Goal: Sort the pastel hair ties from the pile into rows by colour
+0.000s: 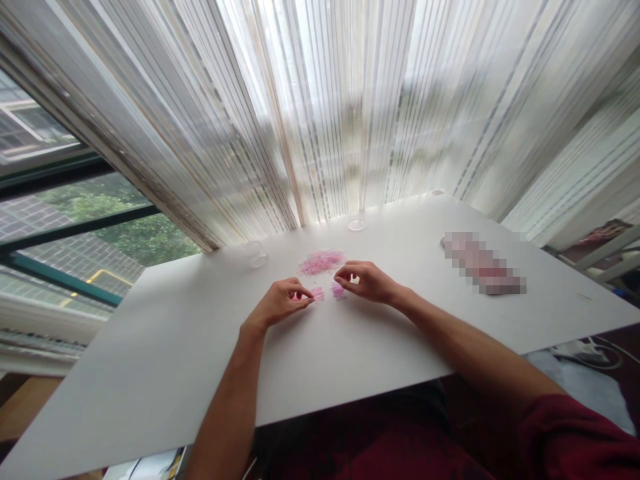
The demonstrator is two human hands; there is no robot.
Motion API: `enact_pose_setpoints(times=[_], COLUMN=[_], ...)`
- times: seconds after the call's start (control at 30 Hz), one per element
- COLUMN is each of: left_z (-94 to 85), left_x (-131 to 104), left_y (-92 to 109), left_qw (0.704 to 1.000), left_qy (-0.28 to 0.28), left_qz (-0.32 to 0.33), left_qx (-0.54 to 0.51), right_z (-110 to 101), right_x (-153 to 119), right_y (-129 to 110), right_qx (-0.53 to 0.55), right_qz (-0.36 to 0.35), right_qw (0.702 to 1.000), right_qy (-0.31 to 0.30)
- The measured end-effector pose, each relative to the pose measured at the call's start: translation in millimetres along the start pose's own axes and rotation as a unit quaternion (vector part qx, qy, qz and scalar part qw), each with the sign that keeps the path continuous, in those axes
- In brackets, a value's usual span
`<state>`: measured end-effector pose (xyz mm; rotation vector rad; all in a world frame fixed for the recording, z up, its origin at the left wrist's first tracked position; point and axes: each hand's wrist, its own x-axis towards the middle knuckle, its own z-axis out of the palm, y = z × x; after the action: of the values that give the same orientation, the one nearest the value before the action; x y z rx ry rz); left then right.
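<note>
Left hand [280,301] and right hand [367,281] curl, grip unclear from here; pink bits [323,262] look light, best nipped mid-length

Smooth, matt white tabletop [165,333], sheer cloth curtain [345,100], and loose pink pieces [323,262], perhaps thin plastic.

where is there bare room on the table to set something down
Free: left of the left hand, and between the right hand and the pixelated object. Crowded: around the pink heap, with smaller piles by both hands.
</note>
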<state>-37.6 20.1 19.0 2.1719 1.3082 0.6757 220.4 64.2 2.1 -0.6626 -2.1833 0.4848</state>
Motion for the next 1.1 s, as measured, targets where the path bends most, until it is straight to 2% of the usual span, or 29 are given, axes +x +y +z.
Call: enact_pose_setpoints(times=[0.17, 0.33, 0.5, 0.8, 1.1], left_z=[3.8, 28.5, 47.8, 45.7, 46.9], left_x=[2.0, 10.5, 14.7, 11.9, 11.9], left_y=[4.3, 16.6, 24.3, 24.1, 28.1], left_qw=[1.0, 0.992, 0.983, 0.98, 0.979], left_qy=[0.023, 0.092, 0.088, 0.075, 0.069], left_qz=[0.019, 0.067, 0.084, 0.072, 0.078], left_qx=[0.0, 0.047, 0.137, 0.172, 0.175], right_z=[-1.1, -3.6, -7.3, -8.5, -11.2], right_x=[0.3, 1.5, 2.2, 1.8, -0.1], right_y=[-1.0, -2.0, 0.7, 2.9, 20.3], right_qx=[0.002, 0.001, -0.013, -0.011, -0.013], right_qz=[0.008, 0.012, 0.022, 0.023, 0.042], right_qw=[1.0, 1.0, 1.0, 1.0, 0.999], right_qy=[-0.009, -0.013, 0.0, 0.0, 0.022])
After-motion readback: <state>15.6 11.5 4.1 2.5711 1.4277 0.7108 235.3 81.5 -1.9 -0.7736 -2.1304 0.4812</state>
